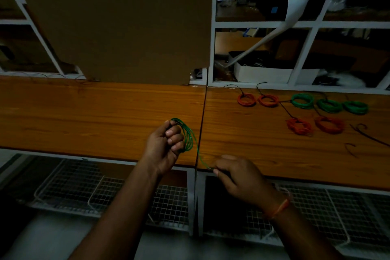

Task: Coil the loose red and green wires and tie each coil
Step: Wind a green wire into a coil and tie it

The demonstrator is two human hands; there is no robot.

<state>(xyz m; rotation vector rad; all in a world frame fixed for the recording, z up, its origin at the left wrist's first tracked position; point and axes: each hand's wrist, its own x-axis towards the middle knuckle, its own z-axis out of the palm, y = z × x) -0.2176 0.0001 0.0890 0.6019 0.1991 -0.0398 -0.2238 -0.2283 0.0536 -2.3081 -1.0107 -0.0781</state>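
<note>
My left hand (164,146) grips a partly wound green wire coil (188,135) above the front edge of the wooden table (101,116). A single green strand runs down and right from the coil to my right hand (239,177), which pinches it at the table's front edge. At the back right of the table lie several finished coils: red coils (247,99) and green coils (302,101) in a row, with two more red coils (299,126) in front of them.
Thin black ties (368,136) lie loose at the right of the table. A large cardboard sheet (126,23) leans against the white shelving (304,24) behind. Wire mesh baskets (109,194) sit under the table. A seam divides the two tabletops.
</note>
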